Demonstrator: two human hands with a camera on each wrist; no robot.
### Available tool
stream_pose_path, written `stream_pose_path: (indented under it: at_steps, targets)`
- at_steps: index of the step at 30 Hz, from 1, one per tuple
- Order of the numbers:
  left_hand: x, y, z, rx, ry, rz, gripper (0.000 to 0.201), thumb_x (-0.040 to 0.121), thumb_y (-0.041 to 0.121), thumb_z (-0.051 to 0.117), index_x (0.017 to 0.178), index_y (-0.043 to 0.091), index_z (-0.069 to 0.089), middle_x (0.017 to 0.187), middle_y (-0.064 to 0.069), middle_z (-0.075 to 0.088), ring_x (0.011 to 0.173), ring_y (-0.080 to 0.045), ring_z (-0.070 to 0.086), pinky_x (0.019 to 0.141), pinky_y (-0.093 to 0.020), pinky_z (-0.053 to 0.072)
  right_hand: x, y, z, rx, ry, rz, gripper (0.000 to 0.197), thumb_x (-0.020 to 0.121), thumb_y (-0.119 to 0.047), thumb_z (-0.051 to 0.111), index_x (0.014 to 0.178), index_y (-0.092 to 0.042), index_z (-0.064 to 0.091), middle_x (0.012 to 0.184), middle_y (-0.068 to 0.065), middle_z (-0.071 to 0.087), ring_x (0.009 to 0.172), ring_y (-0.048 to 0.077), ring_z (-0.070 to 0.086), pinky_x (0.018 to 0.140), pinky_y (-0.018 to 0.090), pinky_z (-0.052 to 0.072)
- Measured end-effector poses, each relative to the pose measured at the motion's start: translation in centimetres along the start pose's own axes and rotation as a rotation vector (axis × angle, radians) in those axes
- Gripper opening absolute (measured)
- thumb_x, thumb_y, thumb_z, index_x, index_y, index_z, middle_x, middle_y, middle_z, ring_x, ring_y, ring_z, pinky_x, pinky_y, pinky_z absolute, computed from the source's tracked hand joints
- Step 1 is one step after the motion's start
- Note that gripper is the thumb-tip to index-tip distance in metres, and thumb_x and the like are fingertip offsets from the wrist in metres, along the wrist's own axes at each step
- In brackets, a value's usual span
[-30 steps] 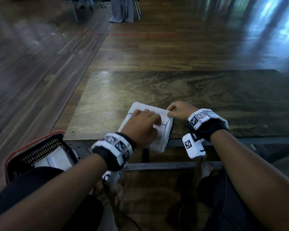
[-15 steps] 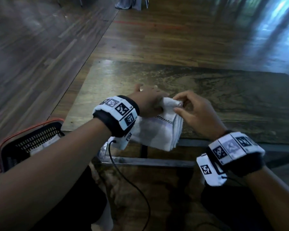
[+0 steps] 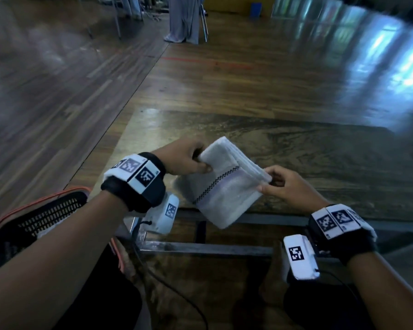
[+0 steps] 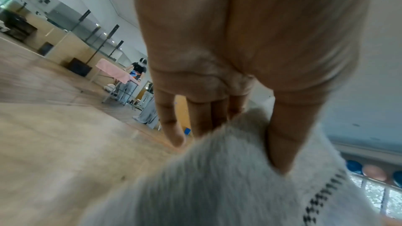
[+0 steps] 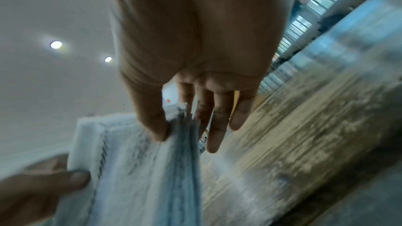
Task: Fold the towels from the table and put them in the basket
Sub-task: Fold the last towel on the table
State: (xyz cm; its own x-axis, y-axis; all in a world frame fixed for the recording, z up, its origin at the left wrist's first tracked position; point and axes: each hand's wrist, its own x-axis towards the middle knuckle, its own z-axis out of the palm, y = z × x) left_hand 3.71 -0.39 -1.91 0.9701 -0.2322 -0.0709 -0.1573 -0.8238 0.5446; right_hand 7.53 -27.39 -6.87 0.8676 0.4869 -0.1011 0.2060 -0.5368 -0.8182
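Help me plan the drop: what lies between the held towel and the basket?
In the head view, only the left hand and its banded wrist lie between the folded towel and the basket; the table corner sits just behind them.

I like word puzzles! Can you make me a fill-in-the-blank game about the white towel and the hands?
1. The folded white towel with a black stitched line is held by ____ hands.
2. The left hand and right hand hold it above the brown wooden ____.
3. The dark mesh basket with an orange rim sits on the person's ____ side.

Missing words: two; table; left
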Motion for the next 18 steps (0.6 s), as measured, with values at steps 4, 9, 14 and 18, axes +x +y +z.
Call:
stream_pose_path:
  at_steps: [4, 9, 14, 18]
  targets:
    - [-0.1, -1.3, 1.1, -0.297, -0.085, -0.156, 0.026, 0.086, 0.036, 0.061, 0.099, 0.013, 0.06, 0.092, -0.005, 0.065, 0.077, -0.017, 0.059, 0.068, -0.026, 0.05, 1.1, 0.2, 0.5, 0.228, 0.105, 0.018, 0.036, 0.08, -0.013, 0.069, 0.105, -0.033, 0.053, 0.104, -0.003, 0.065, 0.094, 0.009, 0.064, 0.075, 0.026, 0.054]
    - [0.5, -2.9, 2.5, -0.487, -0.1, -0.32, 0.016, 0.086, 0.039, 0.061, 0.093, 0.025, 0.056, 0.091, 0.0, 0.064, 0.07, -0.012, 0.063, 0.062, -0.024, 0.053, 3.1, 0.6, 1.3, 0.22, 0.193, 0.085, 0.031, 0.083, -0.015, 0.067, 0.109, -0.023, 0.052, 0.102, 0.004, 0.067, 0.091, 0.013, 0.065, 0.078, 0.034, 0.055]
    - [2.1, -3.8, 3.9, -0.19, -0.129, -0.344, 0.029, 0.088, 0.041, 0.057, 0.098, 0.014, 0.053, 0.093, -0.006, 0.06, 0.08, -0.021, 0.06, 0.063, -0.027, 0.047, 5.3, 1.3, 2.9, -0.112, 0.309, 0.087, 0.019, 0.084, -0.02, 0.064, 0.101, -0.022, 0.056, 0.099, -0.003, 0.062, 0.085, 0.008, 0.057, 0.069, 0.023, 0.043]
    - [3.1, -4.5, 5.1, 0.31, -0.041, -0.319, 0.033, 0.084, 0.048, 0.058, 0.093, 0.018, 0.047, 0.095, -0.002, 0.055, 0.085, -0.023, 0.053, 0.067, -0.032, 0.04, 6.4, 2.1, 4.4, -0.436, 0.117, 0.074, 0.026, 0.089, -0.025, 0.057, 0.113, -0.014, 0.055, 0.114, 0.008, 0.055, 0.099, 0.018, 0.053, 0.08, 0.025, 0.037]
